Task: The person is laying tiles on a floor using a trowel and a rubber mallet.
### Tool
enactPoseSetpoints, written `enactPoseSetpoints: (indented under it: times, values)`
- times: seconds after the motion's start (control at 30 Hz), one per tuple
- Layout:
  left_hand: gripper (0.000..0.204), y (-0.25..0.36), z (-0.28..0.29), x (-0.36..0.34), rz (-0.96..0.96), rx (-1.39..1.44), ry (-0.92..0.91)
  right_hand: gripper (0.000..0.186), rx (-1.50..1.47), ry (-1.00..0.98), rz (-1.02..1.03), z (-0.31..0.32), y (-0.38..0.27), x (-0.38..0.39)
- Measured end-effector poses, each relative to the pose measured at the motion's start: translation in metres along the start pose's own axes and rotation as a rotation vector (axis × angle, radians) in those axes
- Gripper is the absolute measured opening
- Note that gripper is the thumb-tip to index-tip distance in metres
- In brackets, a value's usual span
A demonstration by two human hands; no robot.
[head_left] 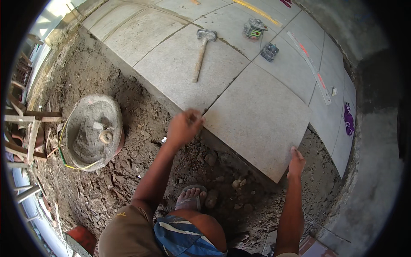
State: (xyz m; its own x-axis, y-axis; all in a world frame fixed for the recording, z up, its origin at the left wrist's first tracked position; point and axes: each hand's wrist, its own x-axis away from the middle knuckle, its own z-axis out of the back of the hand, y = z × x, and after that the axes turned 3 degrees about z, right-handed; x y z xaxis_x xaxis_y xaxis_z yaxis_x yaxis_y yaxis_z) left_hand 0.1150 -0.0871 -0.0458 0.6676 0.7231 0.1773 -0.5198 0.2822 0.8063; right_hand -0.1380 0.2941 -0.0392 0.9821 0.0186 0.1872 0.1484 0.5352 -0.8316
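A large grey floor tile (259, 118) lies in front of me, its near edge over the soil. My right hand (296, 162) grips its right edge near the closest corner, thumb tip at the top. My left hand (185, 127) is at the tile's left corner, where it meets the neighbouring tile (188, 64). The left fingers are curled together and slightly blurred; whatever may be between them is hidden. On that neighbouring tile rests a mallet (200, 58) with a dark, cement-smeared head and wooden handle.
Left, a bucket (117, 118) of grey mortar holds a trowel (105, 136). Two boxy, cement-dusted objects (254, 30) (269, 52), a ruler-like strip (310, 66), a yellow strip (257, 12) and a purple cloth-like item (349, 120) lie on farther tiles. A concrete wall (379, 171) stands right.
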Motion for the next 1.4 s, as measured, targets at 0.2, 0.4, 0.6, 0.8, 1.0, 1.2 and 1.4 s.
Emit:
enactPoseSetpoints:
  times: [0.2,0.4,0.6,0.8,1.0,1.2,1.4]
  values:
    - [0.059,0.015,-0.016,-0.139,-0.084,-0.313,0.442,0.045,0.088,0.003,0.015,0.035,-0.032,0.007]
    - [0.058,0.018,-0.029,-0.217,0.032,-0.561,0.355,0.043,0.165,0.059,0.269,0.056,-0.049,0.031]
    - [0.04,0.051,-0.031,-0.191,-0.113,-0.052,0.164,0.038,0.105,-0.068,0.308,0.014,-0.062,0.074]
    - [0.026,0.102,-0.098,0.021,-0.466,0.551,-0.124,0.051,-0.217,-0.345,0.479,-0.079,-0.11,0.116]
    - [0.078,0.092,-0.102,-0.026,-0.888,-0.095,0.031,0.02,-0.656,-0.048,0.436,-0.058,-0.138,0.124]
    - [0.113,0.059,-0.13,-0.061,-0.333,-0.818,0.1,0.038,-0.283,0.063,0.565,-0.054,-0.077,0.128]
    - [0.112,0.049,-0.134,-0.064,-0.389,-0.751,0.171,0.045,0.1,-0.109,0.313,-0.078,-0.021,0.136]
